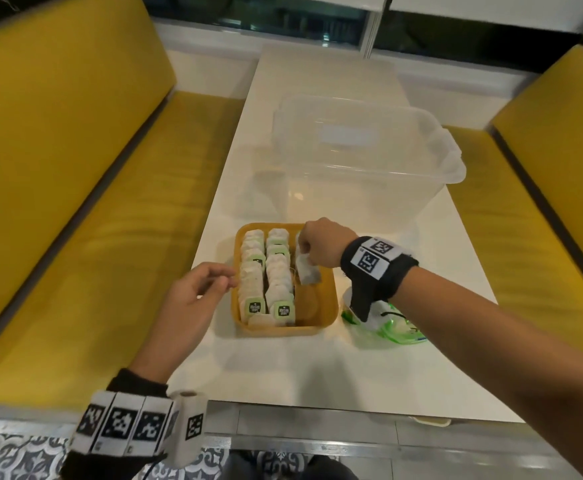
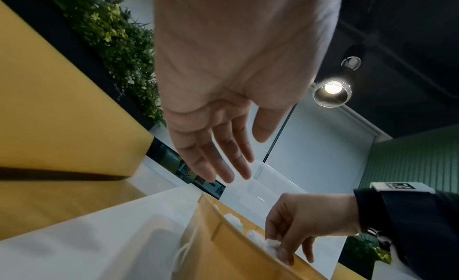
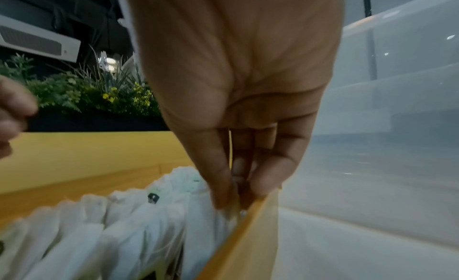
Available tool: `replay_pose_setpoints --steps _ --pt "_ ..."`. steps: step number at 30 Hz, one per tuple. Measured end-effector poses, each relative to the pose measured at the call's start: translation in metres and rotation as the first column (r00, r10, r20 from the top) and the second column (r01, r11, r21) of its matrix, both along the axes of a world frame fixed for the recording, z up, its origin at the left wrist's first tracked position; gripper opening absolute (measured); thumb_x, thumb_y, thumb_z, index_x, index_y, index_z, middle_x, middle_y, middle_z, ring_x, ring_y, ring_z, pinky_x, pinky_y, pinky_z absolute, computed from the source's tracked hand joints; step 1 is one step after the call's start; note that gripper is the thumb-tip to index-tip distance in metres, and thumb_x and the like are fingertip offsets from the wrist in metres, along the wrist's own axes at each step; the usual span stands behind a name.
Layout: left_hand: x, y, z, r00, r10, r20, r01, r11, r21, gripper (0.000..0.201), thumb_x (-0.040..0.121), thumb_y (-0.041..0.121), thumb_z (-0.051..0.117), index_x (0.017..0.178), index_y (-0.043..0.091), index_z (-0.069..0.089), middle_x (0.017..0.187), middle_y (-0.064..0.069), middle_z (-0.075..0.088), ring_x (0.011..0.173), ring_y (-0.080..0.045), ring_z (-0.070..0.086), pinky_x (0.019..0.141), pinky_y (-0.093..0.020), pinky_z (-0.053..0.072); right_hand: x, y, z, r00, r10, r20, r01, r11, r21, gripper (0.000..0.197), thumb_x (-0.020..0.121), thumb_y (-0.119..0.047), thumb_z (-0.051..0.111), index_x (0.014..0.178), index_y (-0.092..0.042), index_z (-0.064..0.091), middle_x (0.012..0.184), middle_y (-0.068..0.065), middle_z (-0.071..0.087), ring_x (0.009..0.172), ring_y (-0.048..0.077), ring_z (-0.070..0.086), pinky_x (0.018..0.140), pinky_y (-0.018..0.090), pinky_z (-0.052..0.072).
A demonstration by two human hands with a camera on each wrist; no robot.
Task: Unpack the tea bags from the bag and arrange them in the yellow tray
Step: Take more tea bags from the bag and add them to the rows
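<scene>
The yellow tray (image 1: 328, 306) sits on the white table with two full rows of tea bags (image 1: 266, 271) standing in it. My right hand (image 1: 314, 245) is over the tray's right column and pinches a tea bag (image 1: 306, 271) by its top edge. In the right wrist view the right hand (image 3: 233, 195) pinches that tea bag (image 3: 223, 219) just inside the tray wall (image 3: 243, 235). My left hand (image 1: 196, 292) hovers beside the tray's left wall with relaxed fingers (image 2: 223, 162), holding nothing. The green and white tea bag packet (image 1: 390, 323) lies right of the tray, partly under my right wrist.
A large clear plastic bin (image 1: 362, 147) stands on the table behind the tray. Yellow bench seats (image 1: 75, 202) run along both sides of the table. The table's near edge (image 1: 317, 407) is close to me.
</scene>
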State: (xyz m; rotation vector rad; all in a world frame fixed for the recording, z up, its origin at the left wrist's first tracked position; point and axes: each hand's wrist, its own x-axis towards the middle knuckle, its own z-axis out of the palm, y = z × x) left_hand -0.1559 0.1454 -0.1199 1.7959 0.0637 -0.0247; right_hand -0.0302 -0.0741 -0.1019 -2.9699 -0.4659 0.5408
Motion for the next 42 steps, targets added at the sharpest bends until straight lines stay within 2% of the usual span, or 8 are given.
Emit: replay_pose_setpoints --steps 9,18,25,29,32,36,39,42 --pt "-0.011 0.007 0.002 0.999 0.01 0.032 -0.01 1.0 -0.007 0.023 0.099 0.005 0.049 0.096 0.019 0.066 0.091 0.007 0.074 0.089 0.0 0.066 0.074 -0.01 0.048 0.005 0.006 -0.004 0.999 -0.018 0.042 0.022 0.996 -0.083 0.021 0.091 -0.008 0.053 0.11 -0.011 0.063 0.106 0.009 0.062 0.09 0.027 0.062 0.085 0.037 0.055" --pt "-0.009 0.001 0.006 0.999 0.006 0.046 -0.006 1.0 0.007 0.02 0.098 0.004 0.049 0.097 0.014 0.067 0.089 0.004 0.073 0.087 -0.001 0.066 0.072 -0.009 0.047 -0.001 0.012 0.006 0.985 0.075 0.157 -0.043 0.979 -0.197 0.016 0.093 -0.002 0.048 0.105 -0.005 0.057 0.102 0.013 0.059 0.089 0.031 0.062 0.072 0.033 0.047" --pt "-0.008 -0.02 0.022 0.996 -0.07 0.063 0.068 0.997 0.043 0.022 0.098 0.007 0.051 0.095 0.022 0.068 0.089 0.009 0.073 0.092 -0.007 0.067 0.078 -0.019 0.048 -0.006 -0.045 0.058 0.962 -0.154 0.225 0.116 0.978 0.171 0.011 0.084 -0.006 0.068 0.094 -0.009 0.068 0.093 0.006 0.062 0.085 0.026 0.061 0.075 0.032 0.052" --pt "-0.01 -0.068 0.039 0.973 -0.202 0.113 0.193 0.977 0.087 0.019 0.094 0.01 0.058 0.094 0.026 0.069 0.093 0.012 0.072 0.094 -0.006 0.065 0.083 -0.022 0.049 -0.045 -0.108 0.084 0.924 -0.315 0.215 0.203 0.883 0.423 0.004 0.08 -0.007 0.072 0.082 -0.009 0.07 0.076 0.003 0.065 0.063 0.015 0.061 0.054 0.018 0.05" --pt "-0.015 -0.122 0.044 0.92 -0.358 0.163 0.333 0.929 0.162 0.014 0.091 0.015 0.063 0.093 0.026 0.071 0.098 0.013 0.069 0.087 -0.002 0.061 0.079 -0.018 0.047 -0.079 -0.148 0.07 0.911 -0.39 0.136 0.298 0.848 0.437 0.012 0.08 -0.006 0.068 0.073 -0.015 0.07 0.068 0.002 0.068 0.061 0.015 0.064 0.057 0.028 0.055" --pt "-0.01 -0.197 0.019 0.833 -0.536 0.137 0.421 0.775 0.471 0.018 0.094 0.029 0.059 0.104 0.025 0.073 0.127 0.001 0.058 0.119 -0.013 0.047 0.099 -0.024 0.033 -0.112 -0.166 0.029 0.932 -0.363 0.007 0.34 0.879 0.334 0.018 0.082 -0.006 0.062 0.076 -0.018 0.073 0.067 -0.009 0.065 0.063 0.002 0.058 0.055 0.007 0.039" --pt "0.003 -0.23 -0.006 0.842 -0.539 0.034 0.391 0.652 0.649 0.026 0.098 0.027 0.051 0.115 0.021 0.069 0.14 -0.006 0.048 0.131 -0.024 0.034 0.106 -0.034 0.034 -0.123 -0.162 -0.003 0.948 -0.319 0.005 0.301 0.9 0.314 0.024 0.084 -0.002 0.054 0.09 -0.013 0.074 0.083 0.006 0.071 0.077 0.022 0.063 0.058 0.017 0.035" --pt "0.016 -0.233 -0.019 0.895 -0.445 0.022 0.3 0.637 0.71 0.031 0.092 0.011 0.054 0.12 0.02 0.064 0.146 -0.01 0.036 0.127 -0.03 0.036 0.102 -0.041 0.04 -0.125 -0.159 -0.025 0.949 -0.316 0.013 0.299 0.908 0.292 0.03 0.084 -0.002 0.053 0.109 -0.01 0.068 0.106 0.015 0.069 0.097 0.035 0.062 0.077 0.034 0.046"
